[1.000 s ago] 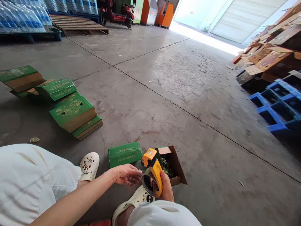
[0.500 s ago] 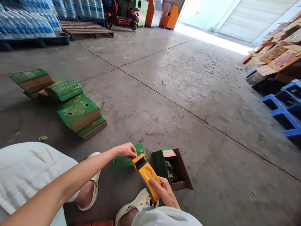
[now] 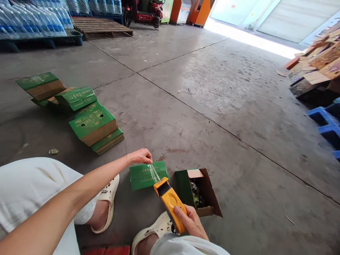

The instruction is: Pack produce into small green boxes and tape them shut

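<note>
Tape [image 3: 154, 173] stretches in a short, clear strand between the left hand [image 3: 143, 156] and the orange head of a yellow dispenser [image 3: 172, 202], so we judge that the step in hand is drawing out a length of it. We see the left grip closed into a small fist, fingertips pinched on the free end; the right hand [image 3: 191, 220] is wrapped around the dispenser, thumb flat on its upper face, with no slack we can make out. Behind the strand, on the floor [image 3: 212, 156] toward the edge nearest us, lies a green carton [image 3: 140, 177] whose upward face is shut; we cannot tell whether the tape touches it. Just beside its right-hand side stands an open carton [image 3: 182, 189], a flap sticking out at its right corner and shiny wrapped goods [image 3: 196, 198] inside. Farther off, toward the floor's left edge, we find folded green cartons [image 3: 95, 122] heaped askew. As we read it, the next move calls for an even pull, the strand held taut and untwisted, the dispenser head lined up with the free end, and a firm pinch so the sticky end does not curl back.
</note>
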Demonstrator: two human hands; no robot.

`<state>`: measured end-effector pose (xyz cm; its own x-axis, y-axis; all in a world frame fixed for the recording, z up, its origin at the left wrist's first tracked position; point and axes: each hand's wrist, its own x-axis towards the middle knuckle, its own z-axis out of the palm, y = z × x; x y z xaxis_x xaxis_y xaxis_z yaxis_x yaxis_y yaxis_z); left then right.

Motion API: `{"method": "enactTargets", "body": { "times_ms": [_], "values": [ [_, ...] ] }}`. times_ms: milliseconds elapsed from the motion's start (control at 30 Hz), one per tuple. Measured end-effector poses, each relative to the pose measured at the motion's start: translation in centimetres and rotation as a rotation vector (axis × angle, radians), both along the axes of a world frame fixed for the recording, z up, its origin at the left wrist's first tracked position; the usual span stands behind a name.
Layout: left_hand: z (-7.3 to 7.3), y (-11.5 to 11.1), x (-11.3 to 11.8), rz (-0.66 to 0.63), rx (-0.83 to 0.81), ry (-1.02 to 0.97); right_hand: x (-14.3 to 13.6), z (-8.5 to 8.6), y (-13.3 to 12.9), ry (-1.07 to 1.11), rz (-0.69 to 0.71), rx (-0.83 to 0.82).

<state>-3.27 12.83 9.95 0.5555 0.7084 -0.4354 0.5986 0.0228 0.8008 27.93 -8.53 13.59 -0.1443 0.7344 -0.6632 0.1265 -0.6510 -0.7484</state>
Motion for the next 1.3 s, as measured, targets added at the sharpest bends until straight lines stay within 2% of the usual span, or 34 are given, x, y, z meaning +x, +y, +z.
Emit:
{"method": "enactTargets", "body": {
  "times_ms": [200, 367, 500, 633, 733, 867, 967, 1033, 1167, 1300],
  "values": [
    [-1.3, 1.5, -0.4, -0.011, 0.130, 0.126, -2.8, -0.6, 1.9, 0.086, 0.119, -0.020],
    [-3.1, 1.9, -0.3, -0.042, 0.190, 0.166, -4.0, -0.8, 2.1, 0.095, 0.198, 0.003],
    [-4.4, 2.2, -0.3, -0.051, 0.205, 0.179, -4.4, -1.6, 2.1, 0.056, 0.171, 0.019],
    [-6.3, 2.2, 0.1, -0.040, 0.182, 0.199, -4.6, -3.7, 1.8, 0.062, 0.059, -0.049],
    [-7.9, 1.3, 0.6, -0.024, 0.150, 0.209, -4.7, -4.8, 1.5, 0.106, 0.052, -0.113],
    [-9.3, -0.9, 0.6, 0.069, 0.122, 0.271, -4.9, -5.0, 1.3, 0.079, 0.033, -0.125],
    [-9.0, -2.1, 0.4, 0.132, 0.148, 0.288, -5.0, -5.1, 1.2, 0.061, 0.010, -0.103],
    [-8.4, -2.8, 0.4, 0.107, 0.197, 0.222, -5.2, -5.4, 1.2, 0.086, -0.002, -0.117],
    [-7.0, -4.8, 0.4, -0.159, 0.271, 0.093, -5.3, -5.6, 1.5, 0.152, 0.044, -0.156],
    [-6.5, -7.8, -0.4, -0.362, 0.388, 0.243, -5.3, -5.4, 1.6, 0.168, 0.052, -0.129]
  ]
}}
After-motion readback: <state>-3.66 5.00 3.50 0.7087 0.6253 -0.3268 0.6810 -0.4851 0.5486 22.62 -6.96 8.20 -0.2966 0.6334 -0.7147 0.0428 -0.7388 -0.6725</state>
